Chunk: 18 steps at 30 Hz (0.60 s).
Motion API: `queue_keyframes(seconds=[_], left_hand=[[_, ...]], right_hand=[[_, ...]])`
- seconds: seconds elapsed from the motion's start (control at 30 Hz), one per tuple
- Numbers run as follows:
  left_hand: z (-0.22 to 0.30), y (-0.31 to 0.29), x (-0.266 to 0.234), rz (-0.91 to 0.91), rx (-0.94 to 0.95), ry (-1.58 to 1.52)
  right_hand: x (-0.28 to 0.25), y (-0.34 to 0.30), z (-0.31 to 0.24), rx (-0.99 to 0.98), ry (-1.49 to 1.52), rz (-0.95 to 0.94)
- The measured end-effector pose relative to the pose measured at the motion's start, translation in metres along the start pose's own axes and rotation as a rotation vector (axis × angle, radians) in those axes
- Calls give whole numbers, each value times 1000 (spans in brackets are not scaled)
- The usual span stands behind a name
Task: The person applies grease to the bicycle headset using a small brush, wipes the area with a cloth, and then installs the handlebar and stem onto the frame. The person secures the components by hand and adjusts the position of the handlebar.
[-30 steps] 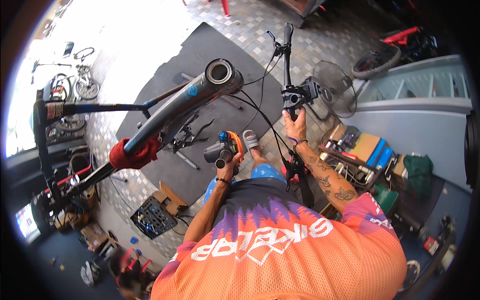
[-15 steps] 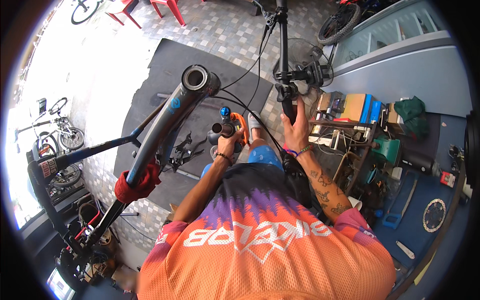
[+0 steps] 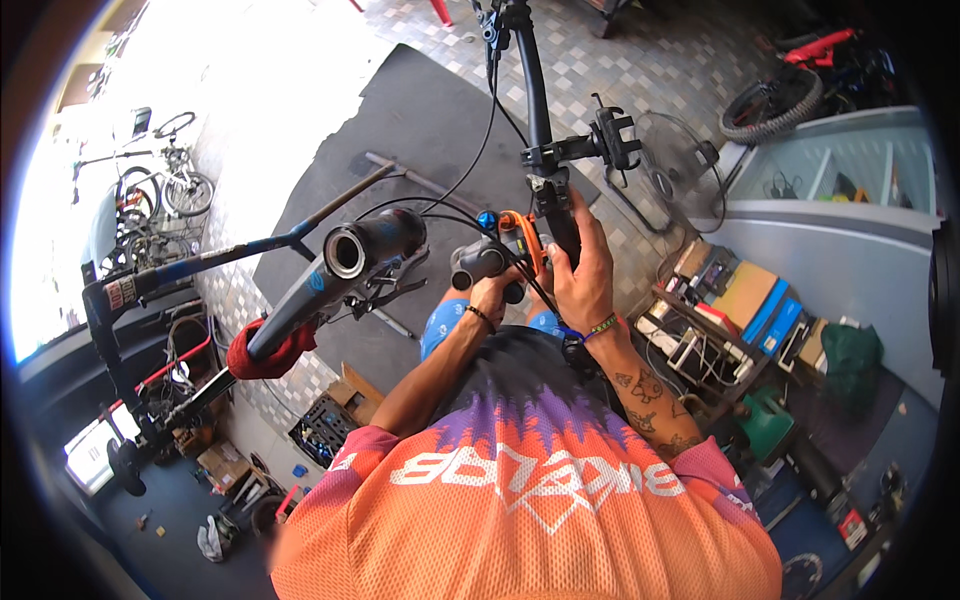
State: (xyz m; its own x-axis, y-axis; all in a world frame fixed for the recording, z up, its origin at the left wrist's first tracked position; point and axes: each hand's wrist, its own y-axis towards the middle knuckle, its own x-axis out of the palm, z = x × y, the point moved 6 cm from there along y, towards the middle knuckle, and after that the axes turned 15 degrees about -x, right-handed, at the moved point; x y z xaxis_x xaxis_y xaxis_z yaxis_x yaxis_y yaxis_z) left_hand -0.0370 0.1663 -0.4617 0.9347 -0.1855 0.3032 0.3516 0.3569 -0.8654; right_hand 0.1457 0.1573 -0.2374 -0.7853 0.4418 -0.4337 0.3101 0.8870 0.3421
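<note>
My left hand (image 3: 490, 298) is closed around what looks like a suspension fork (image 3: 478, 264), its dark open-ended tube angled to the left. A blue cap and an orange part show beside that tube. Close by on the right, my right hand (image 3: 588, 285) grips a black handlebar (image 3: 537, 95) near its clamp. The handlebar stands lengthwise away from me and carries a black phone holder (image 3: 617, 140); cables hang from its far part. Left of my hands is a dark bike frame (image 3: 305, 300) with an open head tube and a red rag (image 3: 268, 349) wrapped on it.
A dark mat (image 3: 330, 180) covers part of the tiled floor. At right are a fan (image 3: 675, 165), a cluttered shelf with boxes (image 3: 745, 300) and a glass-topped freezer (image 3: 830, 245). Bikes (image 3: 165, 180) stand at far left; a tool case (image 3: 325, 430) lies left of my body.
My right hand has brought the handlebar left, closer to my left hand. The fork's tube now tilts more to the left. The view has turned, shifting the surroundings.
</note>
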Motion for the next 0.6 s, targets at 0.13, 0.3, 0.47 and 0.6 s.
queue_keyframes(seconds=[0.13, 0.3, 0.47, 0.6], left_hand=[[-1, 1, -10, -45, 44, -93], [35, -34, -1, 9, 7, -69], [57, -52, -8, 4, 137, 129], [74, -80, 4, -109, 109, 63]], right_hand=[[10, 38, -11, -106, 15, -19], [22, 69, -30, -63, 99, -68], [31, 80, -48, -48, 71, -123], [37, 86, -67, -172, 34, -101]])
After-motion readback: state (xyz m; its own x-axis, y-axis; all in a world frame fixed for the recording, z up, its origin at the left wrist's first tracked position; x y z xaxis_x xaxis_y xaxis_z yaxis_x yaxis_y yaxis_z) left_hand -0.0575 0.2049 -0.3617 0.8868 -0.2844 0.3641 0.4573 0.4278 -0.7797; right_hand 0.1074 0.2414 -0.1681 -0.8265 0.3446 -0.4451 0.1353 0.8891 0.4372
